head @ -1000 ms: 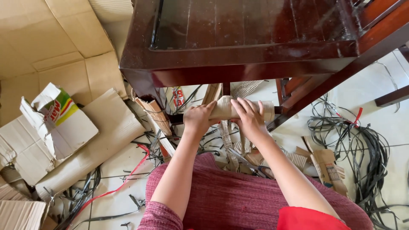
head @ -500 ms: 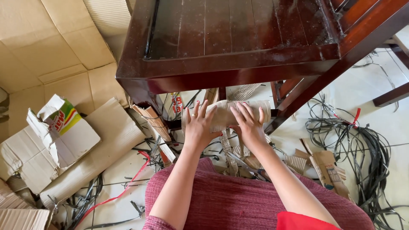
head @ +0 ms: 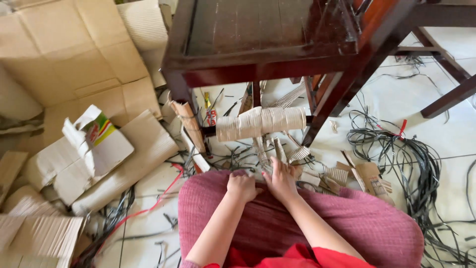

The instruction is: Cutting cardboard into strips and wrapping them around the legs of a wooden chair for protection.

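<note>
Sitting among flattened boxes [head: 74, 59], facing a dark chair [head: 267, 44], maroon lap [head: 322, 218] below, black straps [head: 411, 164] off right. Wrapped around the low rung: a cardboard roll [head: 261, 123], both hands clear of it. Looks like a pause between wraps. Resting left hand [head: 242, 187] curled in a fist on the lap; right hand [head: 281, 178], fingers together, touching loose strips [head: 265, 149] at the knee, pinching or not, can't tell. Calls for a firm grip on one strip.

Chair [head: 258, 54]: dark glossy wood. Wrapped rung [head: 261, 123]: matt ribbed cardboard. Straps [head: 416, 164]: black plastic. Skirt [head: 297, 218]: woven cloth.
</note>
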